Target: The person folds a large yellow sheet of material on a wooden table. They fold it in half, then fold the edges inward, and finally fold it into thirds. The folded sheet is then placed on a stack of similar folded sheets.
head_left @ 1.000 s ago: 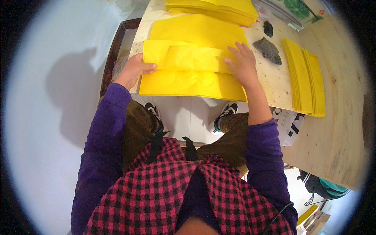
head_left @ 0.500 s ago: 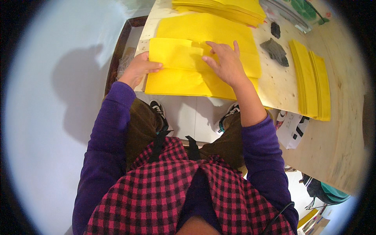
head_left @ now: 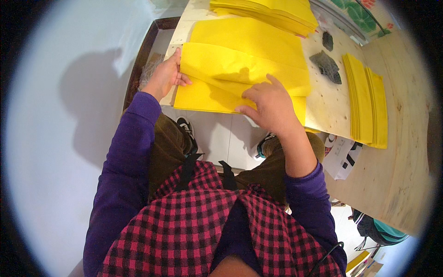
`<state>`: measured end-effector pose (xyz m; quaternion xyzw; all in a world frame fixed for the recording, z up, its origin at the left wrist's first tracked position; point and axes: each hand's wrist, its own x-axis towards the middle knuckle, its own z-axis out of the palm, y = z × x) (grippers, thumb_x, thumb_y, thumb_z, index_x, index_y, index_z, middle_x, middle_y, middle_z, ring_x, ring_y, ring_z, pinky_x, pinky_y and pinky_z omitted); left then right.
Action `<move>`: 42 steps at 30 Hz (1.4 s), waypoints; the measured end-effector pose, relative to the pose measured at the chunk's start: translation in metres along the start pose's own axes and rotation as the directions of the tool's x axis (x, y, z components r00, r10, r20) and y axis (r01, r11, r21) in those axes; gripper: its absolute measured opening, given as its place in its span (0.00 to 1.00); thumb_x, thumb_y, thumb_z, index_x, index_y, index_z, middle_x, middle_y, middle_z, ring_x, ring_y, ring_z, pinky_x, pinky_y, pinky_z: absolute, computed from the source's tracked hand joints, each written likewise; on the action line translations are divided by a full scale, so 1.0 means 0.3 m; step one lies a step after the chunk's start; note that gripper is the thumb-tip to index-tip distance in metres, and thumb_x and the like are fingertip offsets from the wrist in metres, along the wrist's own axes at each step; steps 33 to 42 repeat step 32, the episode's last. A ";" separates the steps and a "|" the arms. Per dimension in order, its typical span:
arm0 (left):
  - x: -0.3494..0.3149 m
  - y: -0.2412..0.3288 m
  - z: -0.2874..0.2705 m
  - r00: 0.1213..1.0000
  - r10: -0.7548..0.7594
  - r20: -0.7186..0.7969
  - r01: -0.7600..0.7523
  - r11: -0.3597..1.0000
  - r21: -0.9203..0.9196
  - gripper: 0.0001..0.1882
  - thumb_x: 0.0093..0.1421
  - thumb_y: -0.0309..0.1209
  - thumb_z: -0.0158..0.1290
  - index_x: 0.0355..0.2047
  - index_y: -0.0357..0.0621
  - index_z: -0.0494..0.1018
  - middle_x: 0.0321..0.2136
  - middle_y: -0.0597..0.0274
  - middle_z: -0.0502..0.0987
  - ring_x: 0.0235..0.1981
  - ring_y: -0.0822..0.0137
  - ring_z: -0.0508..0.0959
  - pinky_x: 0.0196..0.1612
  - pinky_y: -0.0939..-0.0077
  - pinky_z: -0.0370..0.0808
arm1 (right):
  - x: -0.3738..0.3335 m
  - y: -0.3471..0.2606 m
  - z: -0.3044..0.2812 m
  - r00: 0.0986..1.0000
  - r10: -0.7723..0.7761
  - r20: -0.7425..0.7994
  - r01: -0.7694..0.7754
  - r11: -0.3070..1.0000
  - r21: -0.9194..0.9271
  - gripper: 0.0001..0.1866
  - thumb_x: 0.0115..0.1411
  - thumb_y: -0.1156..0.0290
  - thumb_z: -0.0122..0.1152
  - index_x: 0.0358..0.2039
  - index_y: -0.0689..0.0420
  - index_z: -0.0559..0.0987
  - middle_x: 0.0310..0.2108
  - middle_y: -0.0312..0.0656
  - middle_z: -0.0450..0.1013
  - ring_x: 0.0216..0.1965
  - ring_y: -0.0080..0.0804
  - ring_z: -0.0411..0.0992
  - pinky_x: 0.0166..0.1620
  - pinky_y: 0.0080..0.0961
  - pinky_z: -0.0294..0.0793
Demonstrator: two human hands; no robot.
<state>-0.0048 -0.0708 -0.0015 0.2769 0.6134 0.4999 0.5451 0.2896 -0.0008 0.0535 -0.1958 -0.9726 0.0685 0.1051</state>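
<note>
A yellow cloth-like sheet lies on the wooden table in front of me, with a folded flap across its near part. At the flap's left edge is my left hand, thumb up and fingers apart, touching the edge. My right hand hovers over the near right part of the sheet with its fingers spread and slightly bent. Nothing shows in its grasp, and it throws a shadow on the yellow cloth.
A stack of yellow sheets lies at the far side. Two folded yellow piles rest on the right, beside a dark grey jagged piece and a small black block. A white bag is below the table edge.
My right hand has moved toward me, down the sheet. The flap, cut short before, now spreads rightward across it. My left thumb has lifted and its fingers have loosened at the edge.
</note>
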 end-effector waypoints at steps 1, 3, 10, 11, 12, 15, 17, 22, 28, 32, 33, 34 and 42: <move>0.004 -0.002 -0.007 1.000 -0.011 0.017 0.011 1.000 -0.008 0.28 0.70 0.51 0.33 0.50 0.39 0.68 0.38 0.58 0.78 0.25 0.71 0.79 0.31 0.80 0.77 | -0.013 -0.017 -0.004 0.999 0.015 0.040 -0.015 1.000 0.000 0.17 0.52 0.51 0.62 0.27 0.54 0.78 0.27 0.44 0.75 0.36 0.46 0.73 0.54 0.46 0.66; 0.013 -0.015 -0.007 0.999 -0.019 -0.037 0.018 1.000 -0.021 0.25 0.69 0.48 0.37 0.49 0.38 0.69 0.38 0.59 0.79 0.27 0.72 0.79 0.32 0.79 0.76 | -0.035 -0.042 -0.011 0.992 0.053 0.113 -0.056 0.998 0.021 0.18 0.51 0.51 0.62 0.29 0.54 0.78 0.26 0.45 0.74 0.35 0.48 0.73 0.49 0.44 0.69; 0.029 -0.051 0.005 0.996 0.012 -0.089 -0.027 0.985 -0.168 0.18 0.66 0.38 0.48 0.46 0.35 0.72 0.39 0.59 0.79 0.34 0.71 0.78 0.39 0.77 0.75 | -0.075 -0.043 -0.014 0.991 0.117 0.063 -0.125 0.982 0.140 0.20 0.51 0.51 0.64 0.34 0.56 0.80 0.30 0.46 0.76 0.34 0.49 0.73 0.38 0.39 0.72; 0.030 -0.053 0.005 0.997 0.020 -0.069 -0.033 0.980 -0.194 0.17 0.65 0.37 0.49 0.46 0.35 0.72 0.39 0.59 0.79 0.34 0.70 0.78 0.39 0.77 0.75 | -0.080 -0.035 -0.016 0.989 0.139 0.046 -0.144 0.975 0.169 0.20 0.51 0.51 0.65 0.34 0.56 0.80 0.31 0.46 0.77 0.35 0.49 0.74 0.38 0.38 0.72; 0.031 -0.051 0.002 0.996 -0.009 -0.084 -0.004 0.988 -0.152 0.17 0.65 0.36 0.49 0.46 0.34 0.72 0.40 0.58 0.79 0.36 0.69 0.79 0.41 0.76 0.76 | -0.085 -0.026 -0.018 0.988 0.156 0.016 -0.157 0.969 0.191 0.19 0.51 0.53 0.66 0.35 0.57 0.80 0.31 0.46 0.77 0.35 0.48 0.74 0.38 0.37 0.73; 0.032 -0.043 -0.003 0.997 -0.040 -0.068 0.033 0.995 -0.090 0.16 0.64 0.32 0.50 0.47 0.33 0.71 0.42 0.56 0.79 0.39 0.68 0.80 0.45 0.75 0.77 | -0.102 0.008 -0.027 0.969 0.245 -0.029 -0.228 0.933 0.279 0.18 0.51 0.56 0.67 0.35 0.57 0.81 0.32 0.46 0.78 0.35 0.46 0.75 0.38 0.35 0.74; 0.024 -0.043 0.000 0.999 -0.037 -0.030 0.033 0.993 -0.117 0.15 0.63 0.30 0.52 0.46 0.32 0.72 0.41 0.56 0.79 0.39 0.67 0.80 0.45 0.74 0.77 | -0.114 0.035 -0.033 0.950 0.310 -0.048 -0.275 0.896 0.348 0.19 0.52 0.54 0.66 0.36 0.55 0.81 0.34 0.46 0.78 0.37 0.47 0.75 0.40 0.37 0.74; 0.025 -0.040 -0.003 0.999 -0.011 0.031 0.012 0.999 -0.037 0.15 0.60 0.24 0.52 0.48 0.33 0.71 0.43 0.57 0.78 0.41 0.67 0.79 0.49 0.74 0.75 | -0.090 0.159 -0.035 0.897 0.350 -0.270 -0.246 0.903 0.352 0.21 0.52 0.60 0.68 0.44 0.58 0.78 0.43 0.50 0.75 0.48 0.49 0.71 0.51 0.37 0.70; 0.030 -0.039 -0.018 0.995 0.018 0.097 -0.021 0.999 0.030 0.20 0.56 0.19 0.53 0.51 0.34 0.69 0.45 0.58 0.77 0.44 0.67 0.78 0.52 0.74 0.73 | -0.020 0.242 0.017 0.924 0.237 -0.301 -0.191 0.966 0.173 0.34 0.51 0.55 0.67 0.57 0.54 0.69 0.55 0.49 0.68 0.60 0.47 0.62 0.63 0.48 0.55; 0.027 -0.036 -0.012 0.997 0.017 0.073 -0.020 0.999 0.040 0.22 0.55 0.19 0.54 0.51 0.36 0.69 0.46 0.58 0.77 0.45 0.68 0.78 0.53 0.74 0.73 | 0.005 0.220 0.052 0.957 0.170 -0.235 -0.157 0.985 0.074 0.39 0.51 0.51 0.66 0.61 0.50 0.65 0.58 0.47 0.65 0.65 0.44 0.56 0.67 0.55 0.42; 0.027 -0.036 -0.012 0.997 0.017 0.073 -0.020 0.999 0.040 0.22 0.55 0.19 0.54 0.51 0.36 0.69 0.46 0.58 0.77 0.45 0.68 0.78 0.53 0.74 0.73 | 0.005 0.220 0.052 0.957 0.170 -0.235 -0.157 0.985 0.074 0.39 0.51 0.51 0.66 0.61 0.50 0.65 0.58 0.47 0.65 0.65 0.44 0.56 0.67 0.55 0.42; 0.027 -0.036 -0.012 0.997 0.017 0.073 -0.020 0.999 0.040 0.22 0.55 0.19 0.54 0.51 0.36 0.69 0.46 0.58 0.77 0.45 0.68 0.78 0.53 0.74 0.73 | 0.005 0.220 0.052 0.957 0.170 -0.235 -0.157 0.985 0.074 0.39 0.51 0.51 0.66 0.61 0.50 0.65 0.58 0.47 0.65 0.65 0.44 0.56 0.67 0.55 0.42; 0.027 -0.036 -0.012 0.997 0.017 0.073 -0.020 0.999 0.040 0.22 0.55 0.19 0.54 0.51 0.36 0.69 0.46 0.58 0.77 0.45 0.68 0.78 0.53 0.74 0.73 | 0.005 0.220 0.052 0.957 0.170 -0.235 -0.157 0.985 0.074 0.39 0.51 0.51 0.66 0.61 0.50 0.65 0.58 0.47 0.65 0.65 0.44 0.56 0.67 0.55 0.42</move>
